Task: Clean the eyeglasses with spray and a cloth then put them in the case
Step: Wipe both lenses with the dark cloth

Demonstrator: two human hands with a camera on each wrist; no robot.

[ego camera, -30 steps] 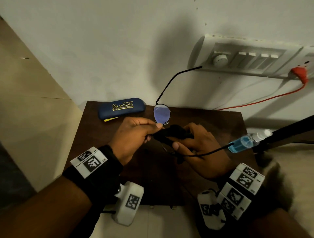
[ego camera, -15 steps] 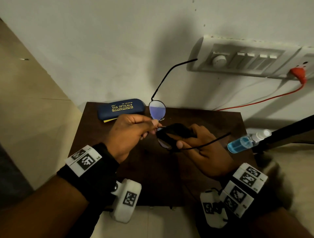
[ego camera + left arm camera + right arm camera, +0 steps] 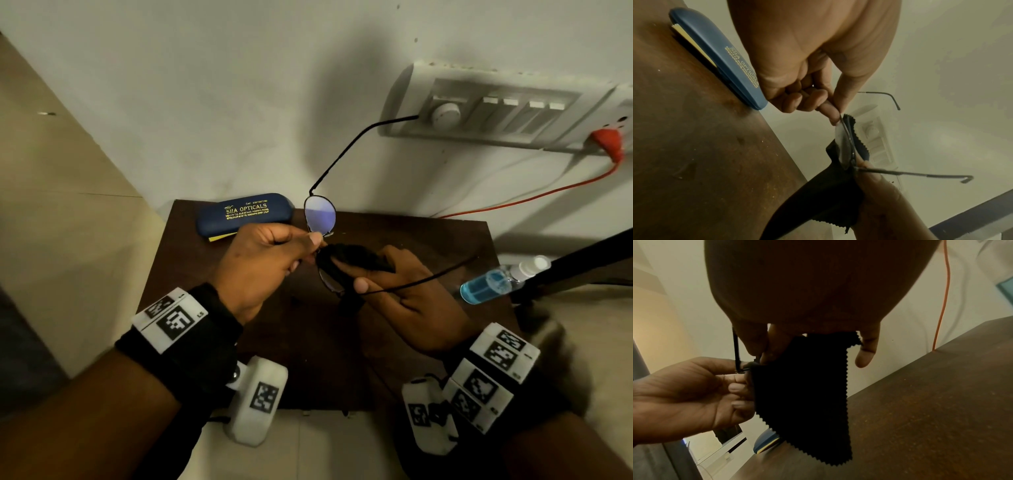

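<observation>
Thin black wire eyeglasses [image 3: 320, 214] are held above the dark wooden table [image 3: 428, 240], temples unfolded. My left hand [image 3: 313, 241] pinches the frame near the bridge, just under the bare lens. My right hand [image 3: 356, 274] grips a black zigzag-edged cloth [image 3: 349, 260] wrapped round the other lens, thumb on top. The left wrist view shows that lens [image 3: 844, 146] edge-on inside the cloth [image 3: 828, 194]. From the right wrist the cloth [image 3: 807, 394] hangs below my fingers [image 3: 867, 350]. The shut blue case [image 3: 245, 214] lies at the table's back left. A blue spray bottle [image 3: 496, 282] lies at the right edge.
A yellow slip [image 3: 219, 237] sticks out under the case. A switchboard [image 3: 496, 109] with a red plug [image 3: 608, 140] and cable is on the wall behind. A dark bar [image 3: 582, 260] crosses at the right by the bottle.
The glasses have tilted a little, the bare lens moving up and left. My right thumb has shifted on the cloth over the covered lens. Both grips are unchanged.
</observation>
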